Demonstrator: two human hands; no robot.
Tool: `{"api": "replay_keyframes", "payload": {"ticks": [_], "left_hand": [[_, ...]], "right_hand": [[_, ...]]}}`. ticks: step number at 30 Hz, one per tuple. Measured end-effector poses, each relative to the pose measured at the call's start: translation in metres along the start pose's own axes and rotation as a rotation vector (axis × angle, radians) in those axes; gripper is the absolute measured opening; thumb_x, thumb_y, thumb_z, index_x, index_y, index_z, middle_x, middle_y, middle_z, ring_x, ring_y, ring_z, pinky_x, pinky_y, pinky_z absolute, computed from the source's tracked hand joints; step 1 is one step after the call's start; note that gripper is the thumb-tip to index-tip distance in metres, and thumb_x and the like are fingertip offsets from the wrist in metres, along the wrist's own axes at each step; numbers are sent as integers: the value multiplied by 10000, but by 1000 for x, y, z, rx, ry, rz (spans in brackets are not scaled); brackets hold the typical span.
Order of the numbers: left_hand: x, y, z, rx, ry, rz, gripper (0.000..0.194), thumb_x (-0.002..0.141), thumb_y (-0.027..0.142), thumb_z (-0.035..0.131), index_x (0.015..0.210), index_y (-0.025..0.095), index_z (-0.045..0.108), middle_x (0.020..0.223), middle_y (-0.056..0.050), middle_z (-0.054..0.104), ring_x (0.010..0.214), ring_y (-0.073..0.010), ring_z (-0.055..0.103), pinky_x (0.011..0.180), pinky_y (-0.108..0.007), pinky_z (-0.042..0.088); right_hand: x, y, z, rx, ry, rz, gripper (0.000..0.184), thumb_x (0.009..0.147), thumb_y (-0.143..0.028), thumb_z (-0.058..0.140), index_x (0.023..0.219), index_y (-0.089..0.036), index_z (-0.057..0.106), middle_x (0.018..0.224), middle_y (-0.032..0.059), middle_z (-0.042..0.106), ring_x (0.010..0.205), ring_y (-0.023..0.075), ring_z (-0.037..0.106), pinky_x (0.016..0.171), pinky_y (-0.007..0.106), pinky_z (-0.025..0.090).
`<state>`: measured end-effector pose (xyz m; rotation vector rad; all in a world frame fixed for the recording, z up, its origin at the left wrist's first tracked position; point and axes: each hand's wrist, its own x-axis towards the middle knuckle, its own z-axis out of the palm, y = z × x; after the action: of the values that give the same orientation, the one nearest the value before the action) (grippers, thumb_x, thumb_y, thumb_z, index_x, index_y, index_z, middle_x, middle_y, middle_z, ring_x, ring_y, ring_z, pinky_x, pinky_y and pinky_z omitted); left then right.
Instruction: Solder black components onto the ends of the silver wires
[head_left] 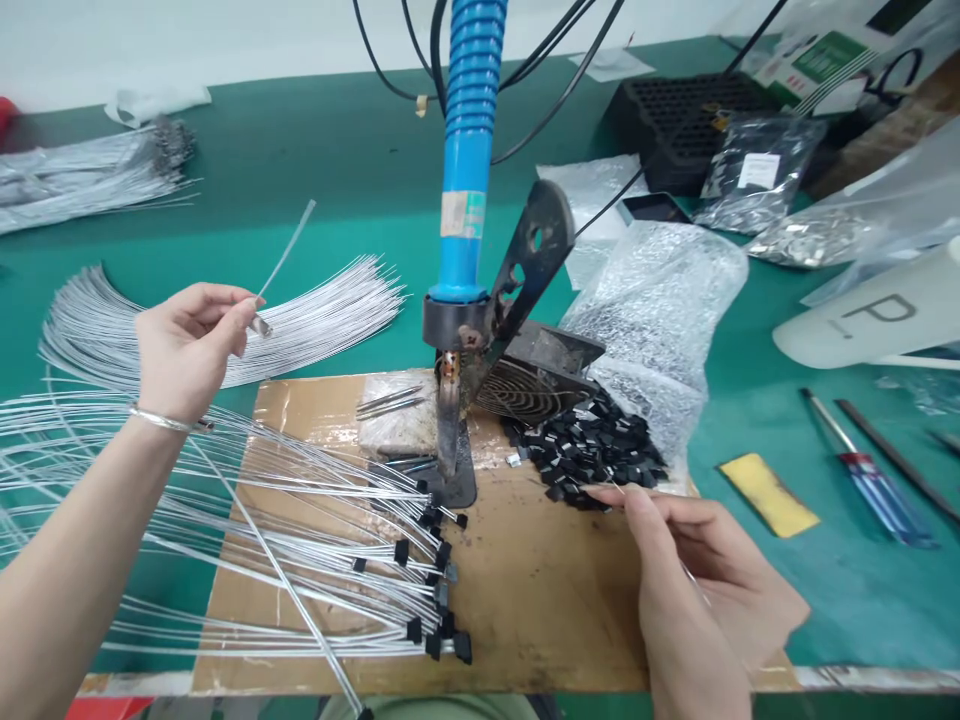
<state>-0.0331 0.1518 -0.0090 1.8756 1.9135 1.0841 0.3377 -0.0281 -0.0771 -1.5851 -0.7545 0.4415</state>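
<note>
My left hand (196, 325) is raised over a fanned bundle of white wires (322, 315). Its thumb and forefinger pinch a short length of thin pale wire (288, 248), with a small metallic piece (260, 326) just below the fingertips. My right hand (697, 580) is closed around a thin metal pick (696, 582), mostly hidden by the fingers. Its fingertips are at the near edge of a heap of small black caps (600, 445). Several white wires with black caps on their ends (442, 590) lie across the cardboard (540, 600) between my hands.
A blue-handled soldering iron (469, 150) hangs tip-down in a black stand (532, 240) mid-bench. Bubble wrap (652, 300) lies behind the heap. At right are a yellow sponge (769, 494), a screwdriver (874, 480) and a white cup (870, 310). Another wire bundle (82, 175) sits back left.
</note>
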Motion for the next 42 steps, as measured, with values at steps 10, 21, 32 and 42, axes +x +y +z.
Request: {"api": "replay_keyframes", "payload": {"ticks": [10, 21, 32, 42], "left_hand": [[-11, 0, -18, 293, -41, 139, 245, 1002, 410, 748, 1009, 167, 784, 924, -28, 782, 819, -164, 680, 845, -353, 577], [9, -51, 29, 445, -186, 231, 225, 1037, 392, 697, 1030, 173, 746, 1153, -80, 758, 1176, -267, 692, 1091, -514, 543], [7, -52, 29, 336, -212, 223, 177, 1014, 359, 735, 993, 190, 781, 1148, -63, 785, 1129, -248, 731, 1099, -461, 564], [7, -40, 14, 177, -106, 6, 381, 1044, 398, 708, 1344, 166, 675, 1315, -110, 720, 1103, -255, 739, 941, -467, 647]], "right_hand": [[7, 5, -5, 162, 28, 41, 307, 955, -465, 796, 807, -216, 693, 768, -17, 678, 678, 180, 653, 737, 347, 553], [5, 8, -8, 102, 21, 64, 333, 947, -485, 801, 787, -204, 724, 756, 3, 703, 689, 188, 624, 752, 356, 534], [4, 11, -9, 142, 14, 68, 302, 927, -443, 841, 778, -200, 744, 718, -7, 720, 664, 175, 632, 733, 331, 518], [4, 11, -8, 134, 8, 44, 324, 926, -465, 849, 793, -188, 749, 719, -1, 717, 655, 175, 632, 725, 341, 517]]}}
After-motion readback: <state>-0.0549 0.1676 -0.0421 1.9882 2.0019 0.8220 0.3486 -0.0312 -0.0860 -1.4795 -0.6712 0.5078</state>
